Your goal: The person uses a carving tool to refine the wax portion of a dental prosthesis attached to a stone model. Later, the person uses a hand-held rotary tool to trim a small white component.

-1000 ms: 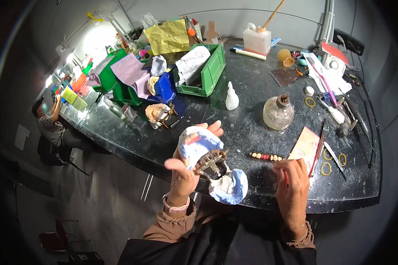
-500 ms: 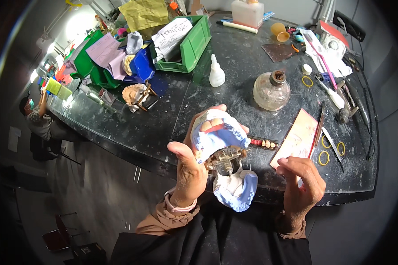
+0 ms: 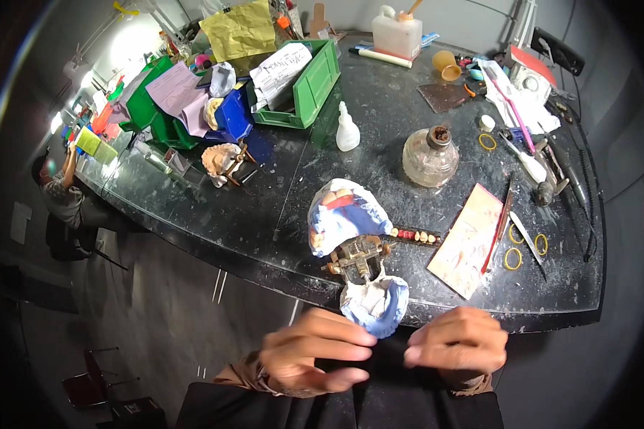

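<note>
The dental articulator (image 3: 361,259) rests opened out at the table's front edge, apart from both hands. Its upper blue-and-white dental model (image 3: 350,222) carries a few teeth set in pink wax. The lower blue-and-white model (image 3: 376,304) lies nearest me. My left hand (image 3: 318,352), just below that model, is open and empty, with thumb and fingers apart. To its right, my right hand (image 3: 459,344) is closed with bent fingers, and nothing shows in it. A strip of false teeth (image 3: 416,236) lies beside the articulator. A pink wax sheet (image 3: 466,239) lies further right.
A wax knife (image 3: 499,229), a metal blade (image 3: 528,243) and yellow rubber bands (image 3: 513,259) lie right of the wax. Behind stand a glass burner (image 3: 431,159) and a white dropper bottle (image 3: 347,130). Green bins (image 3: 315,89) and another articulator (image 3: 225,163) are far left. A person (image 3: 68,189) sits beyond.
My left hand has let go of the upper model and drawn back toward me. My right hand has moved down from the wax sheet. The articulator now rests on the table.
</note>
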{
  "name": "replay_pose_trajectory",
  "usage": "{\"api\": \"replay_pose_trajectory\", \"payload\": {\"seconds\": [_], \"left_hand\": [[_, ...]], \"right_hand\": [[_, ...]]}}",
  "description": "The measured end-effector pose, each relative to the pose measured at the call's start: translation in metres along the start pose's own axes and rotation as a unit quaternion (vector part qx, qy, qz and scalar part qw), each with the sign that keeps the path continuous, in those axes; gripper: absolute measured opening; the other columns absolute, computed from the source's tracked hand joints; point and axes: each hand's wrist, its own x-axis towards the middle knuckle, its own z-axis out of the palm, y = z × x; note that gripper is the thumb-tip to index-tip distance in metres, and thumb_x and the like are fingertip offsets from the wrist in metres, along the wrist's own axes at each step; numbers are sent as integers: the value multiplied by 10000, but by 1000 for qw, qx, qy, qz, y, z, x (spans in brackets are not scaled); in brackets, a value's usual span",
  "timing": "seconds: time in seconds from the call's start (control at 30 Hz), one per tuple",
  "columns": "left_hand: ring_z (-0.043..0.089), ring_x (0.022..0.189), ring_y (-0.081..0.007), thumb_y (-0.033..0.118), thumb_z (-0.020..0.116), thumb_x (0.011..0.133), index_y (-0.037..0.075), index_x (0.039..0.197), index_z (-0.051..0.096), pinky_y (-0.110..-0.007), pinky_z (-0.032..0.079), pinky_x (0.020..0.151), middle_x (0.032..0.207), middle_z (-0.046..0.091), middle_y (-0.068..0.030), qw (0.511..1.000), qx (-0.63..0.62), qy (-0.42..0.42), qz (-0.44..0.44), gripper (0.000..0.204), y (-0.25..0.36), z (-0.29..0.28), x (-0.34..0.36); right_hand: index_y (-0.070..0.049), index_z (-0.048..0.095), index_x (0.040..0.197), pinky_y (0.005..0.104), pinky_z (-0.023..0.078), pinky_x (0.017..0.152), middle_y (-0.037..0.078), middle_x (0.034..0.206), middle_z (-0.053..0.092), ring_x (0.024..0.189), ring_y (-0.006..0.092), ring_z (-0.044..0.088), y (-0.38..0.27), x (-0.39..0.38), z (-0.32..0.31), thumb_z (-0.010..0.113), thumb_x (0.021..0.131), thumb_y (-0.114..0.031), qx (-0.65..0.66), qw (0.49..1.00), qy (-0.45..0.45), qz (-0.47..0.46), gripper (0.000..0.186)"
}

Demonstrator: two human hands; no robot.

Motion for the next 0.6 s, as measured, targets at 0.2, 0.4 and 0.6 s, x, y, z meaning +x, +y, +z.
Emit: {"api": "replay_pose_trajectory", "payload": {"seconds": [0.2, 0.4, 0.6], "left_hand": [[669, 820, -211, 75, 761, 718, -39, 917, 670, -292, 542, 719, 877, 676, -171, 963, -142, -87, -212, 247, 7, 10, -16], [655, 847, -187, -81, 674, 754, -44, 894, 676, -259, 546, 789, 951, 649, -162, 880, -348, -95, -309, 145, 7, 18, -19], [652, 847, -159, -65, 692, 750, -20, 865, 689, -238, 537, 768, 922, 667, -136, 872, -336, -141, -327, 124, 5, 33, -16]], "right_hand": [[-46, 697, 899, 237, 495, 579, 55, 779, 649, 687, 156, 640, -17, -1, 3, 655, 686, -101, -30, 996, -80, -18, 224], [-47, 666, 821, 256, 506, 589, 36, 789, 621, 723, 163, 629, -27, -6, -8, 655, 682, -127, -60, 990, -129, -21, 160], [-54, 668, 800, 263, 521, 587, 23, 749, 631, 701, 167, 634, -29, -13, -29, 670, 656, -141, -53, 994, -99, -4, 168]]}}
